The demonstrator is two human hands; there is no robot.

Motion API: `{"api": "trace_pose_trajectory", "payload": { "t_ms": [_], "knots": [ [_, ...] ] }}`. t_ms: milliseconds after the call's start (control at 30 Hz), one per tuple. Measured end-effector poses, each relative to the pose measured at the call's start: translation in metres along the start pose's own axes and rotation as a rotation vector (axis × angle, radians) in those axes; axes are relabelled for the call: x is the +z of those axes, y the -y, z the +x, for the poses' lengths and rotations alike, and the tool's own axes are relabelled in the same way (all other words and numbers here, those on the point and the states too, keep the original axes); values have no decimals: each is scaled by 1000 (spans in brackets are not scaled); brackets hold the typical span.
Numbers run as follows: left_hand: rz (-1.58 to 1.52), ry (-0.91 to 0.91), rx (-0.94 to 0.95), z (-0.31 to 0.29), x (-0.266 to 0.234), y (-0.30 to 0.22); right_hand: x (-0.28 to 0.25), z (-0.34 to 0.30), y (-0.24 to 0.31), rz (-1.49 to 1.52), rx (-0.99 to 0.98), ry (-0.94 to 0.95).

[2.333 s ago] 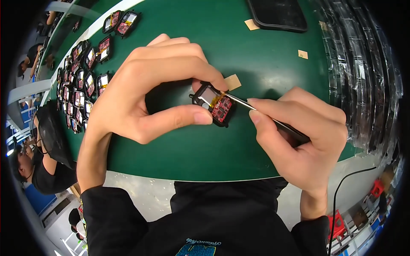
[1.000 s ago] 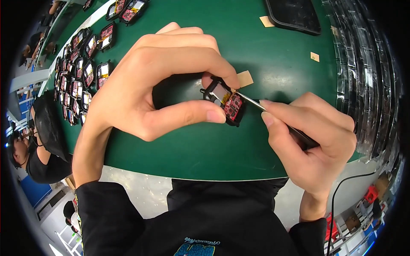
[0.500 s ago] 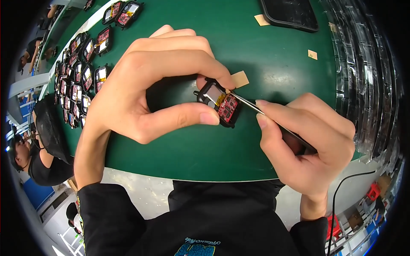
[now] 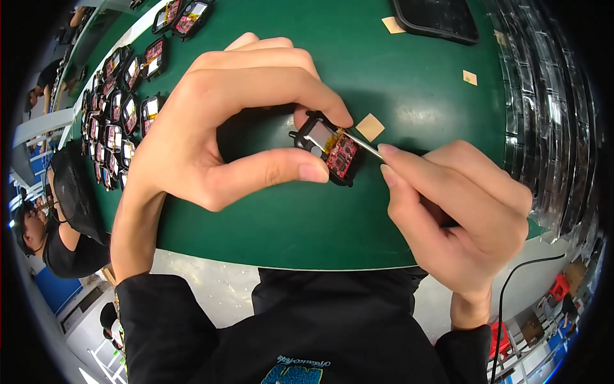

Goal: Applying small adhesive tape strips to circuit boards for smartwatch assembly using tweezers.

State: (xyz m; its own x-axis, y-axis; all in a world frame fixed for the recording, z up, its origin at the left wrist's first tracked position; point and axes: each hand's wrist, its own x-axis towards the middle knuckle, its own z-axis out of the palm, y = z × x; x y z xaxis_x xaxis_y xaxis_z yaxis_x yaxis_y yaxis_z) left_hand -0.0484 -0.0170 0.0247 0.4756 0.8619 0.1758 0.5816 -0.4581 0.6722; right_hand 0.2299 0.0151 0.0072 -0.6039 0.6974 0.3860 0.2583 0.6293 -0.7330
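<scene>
My left hand [image 4: 224, 121] grips a small opened black electronic device casing [image 4: 306, 125] between thumb and fingers, above the green table. Inside it lie a grey rectangular part [image 4: 320, 135], a strip of amber film [image 4: 332, 144] and a red circuit board [image 4: 343, 159]. Thin metal tweezers [image 4: 364, 145] are pinched in my right hand [image 4: 464, 211]. Their tip meets the casing at the upper end of the board, close to my left fingertip; the exact contact is too small to tell. A tan paper square [image 4: 370, 127] lies on the table just beyond the casing.
Many similar opened casings [image 4: 114, 137] crowd the table's left side. At the far right lies a black phone-like slab [image 4: 438, 19] beside a tan square [image 4: 393, 25]. Stacked clear plastic trays [image 4: 550, 121] line the right edge. A person in black [image 4: 73, 246] sits at left.
The casing has turned and shifted slightly within my left hand's grip. More of the tan square shows beyond it. The tweezers have moved a little with their tip still at the board's upper end.
</scene>
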Motion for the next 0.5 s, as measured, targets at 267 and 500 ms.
{"api": "trace_pose_trajectory", "payload": {
  "t_ms": [267,500],
  "knots": [
    [17,29,4,-1,-3,-1,-2,-1,2,30,41,10],
    [53,-5,45,-2,2,-3,-5,-3,2,12,54,-23]
  ]
}}
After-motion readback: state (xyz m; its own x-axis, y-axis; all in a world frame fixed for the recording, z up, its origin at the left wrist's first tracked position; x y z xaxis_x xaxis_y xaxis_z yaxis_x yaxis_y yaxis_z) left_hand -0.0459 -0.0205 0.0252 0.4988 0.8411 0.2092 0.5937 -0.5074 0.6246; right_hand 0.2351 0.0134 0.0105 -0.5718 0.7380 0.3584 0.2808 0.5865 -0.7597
